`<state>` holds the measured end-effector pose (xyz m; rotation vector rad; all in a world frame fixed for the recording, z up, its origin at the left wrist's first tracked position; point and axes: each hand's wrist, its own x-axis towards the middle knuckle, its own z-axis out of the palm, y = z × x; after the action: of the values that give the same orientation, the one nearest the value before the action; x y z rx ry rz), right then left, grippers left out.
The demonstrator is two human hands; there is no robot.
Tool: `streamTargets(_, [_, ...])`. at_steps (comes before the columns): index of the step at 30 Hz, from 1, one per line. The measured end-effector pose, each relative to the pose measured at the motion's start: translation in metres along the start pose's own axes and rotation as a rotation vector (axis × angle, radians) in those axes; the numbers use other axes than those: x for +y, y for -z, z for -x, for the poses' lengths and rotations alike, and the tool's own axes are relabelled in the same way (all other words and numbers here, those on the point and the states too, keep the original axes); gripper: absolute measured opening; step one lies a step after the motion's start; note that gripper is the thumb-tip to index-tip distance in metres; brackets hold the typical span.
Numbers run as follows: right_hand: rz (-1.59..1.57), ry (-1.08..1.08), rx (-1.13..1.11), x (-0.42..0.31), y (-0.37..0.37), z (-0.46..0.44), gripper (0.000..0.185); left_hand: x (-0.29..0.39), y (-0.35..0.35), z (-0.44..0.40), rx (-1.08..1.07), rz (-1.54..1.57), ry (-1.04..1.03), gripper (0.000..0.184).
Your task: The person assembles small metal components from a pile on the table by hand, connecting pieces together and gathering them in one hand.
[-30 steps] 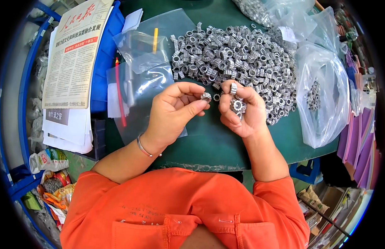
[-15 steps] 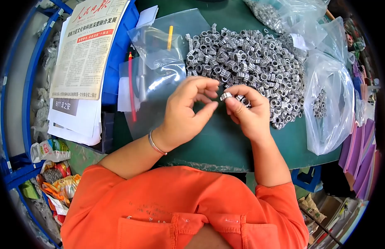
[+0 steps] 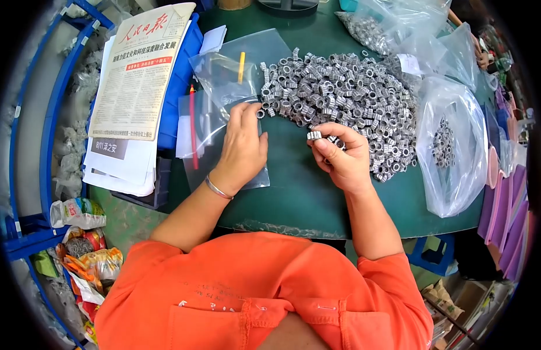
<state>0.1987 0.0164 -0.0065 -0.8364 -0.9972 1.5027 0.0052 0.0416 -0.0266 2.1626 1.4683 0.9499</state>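
Note:
My right hand is closed, with a small ridged metal ring between thumb and index finger and more rings partly hidden behind the thumb. It is over the near edge of a pile of metal rings. My left hand lies over clear plastic bags, its thumb apart from the fingers. A single ring sits at its fingertips, at the pile's left edge; I cannot make out whether they touch.
A newspaper lies on papers and a blue bin at the left. Red and yellow pens are on the bags. At the right stands a clear bag holding rings. Part of another person's hand shows at the upper right.
My left hand no longer has a ring pinched and has moved away from my right, to the pile's left edge. The ring in my right fingertips has shifted, and the view has moved slightly.

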Motion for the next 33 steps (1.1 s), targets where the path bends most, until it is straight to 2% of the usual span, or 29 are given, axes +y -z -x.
streamTargets(3, [-0.228,0.000,-0.020,-0.005,0.005,-0.002,0.013,-0.002,-0.001,0.003,0.009,-0.057,0.006,0.048])
streamTargets(4, [-0.368,0.088,-0.083,-0.010,0.006,-0.006,0.015,-0.002,-0.001,0.003,0.015,-0.076,-0.007,0.048])
streamTargets(6, [-0.662,0.046,0.116,-0.036,0.003,0.001,0.015,-0.001,0.000,0.005,0.022,-0.089,-0.017,0.049])
streamTargets(8, [-0.570,0.145,0.231,-0.048,0.035,0.013,0.014,-0.001,0.003,0.004,0.025,-0.105,-0.030,0.050])
streamTargets(10, [-0.123,0.374,0.466,-0.077,0.059,0.024,0.017,0.003,0.007,0.001,-0.041,-0.094,0.014,0.052])
streamTargets(12, [0.350,0.626,0.831,-0.094,0.100,0.029,0.017,0.009,0.009,-0.006,-0.010,-0.103,-0.007,0.054])
streamTargets(14, [0.759,0.678,0.978,-0.105,0.149,0.034,0.017,0.016,0.007,-0.017,0.021,-0.109,-0.034,0.055])
streamTargets(15, [1.124,0.566,0.975,-0.108,0.192,0.040,0.019,0.020,0.003,-0.024,0.065,-0.040,-0.022,0.056])
streamTargets(16, [1.406,0.464,0.971,-0.113,0.197,0.040,0.020,0.023,-0.001,-0.031,0.107,0.031,-0.010,0.057])
streamTargets(18, [1.750,0.574,0.857,-0.113,0.208,0.042,0.020,0.018,-0.016,-0.044,0.187,-0.019,-0.089,0.056])
streamTargets(19, [1.762,0.579,0.857,-0.118,0.192,0.041,0.020,0.017,-0.024,-0.050,0.195,-0.010,-0.046,0.055])
streamTargets(20, [1.776,0.678,0.870,-0.116,0.171,0.039,0.019,0.016,-0.030,-0.055,0.203,-0.002,0.001,0.056])
streamTargets(22, [1.696,0.811,0.844,-0.103,0.126,0.034,0.018,0.018,-0.046,-0.063,0.108,-0.025,0.108,0.062])
streamTargets(24, [1.607,0.892,0.607,-0.088,0.087,0.028,0.017,0.042,-0.045,-0.070,0.015,-0.129,0.270,0.064])
streamTargets(25, [1.545,0.857,0.458,-0.081,0.069,0.024,0.017,0.045,-0.049,-0.073,-0.001,-0.126,0.299,0.067])
streamTargets(28, [1.373,0.841,0.240,-0.058,0.038,0.009,0.019,0.055,-0.048,-0.070,-0.019,-0.111,0.279,0.071])
streamTargets(33, [1.492,0.708,0.309,-0.030,0.032,-0.020,0.013,0.055,-0.055,-0.042,0.068,-0.140,0.011,0.081])
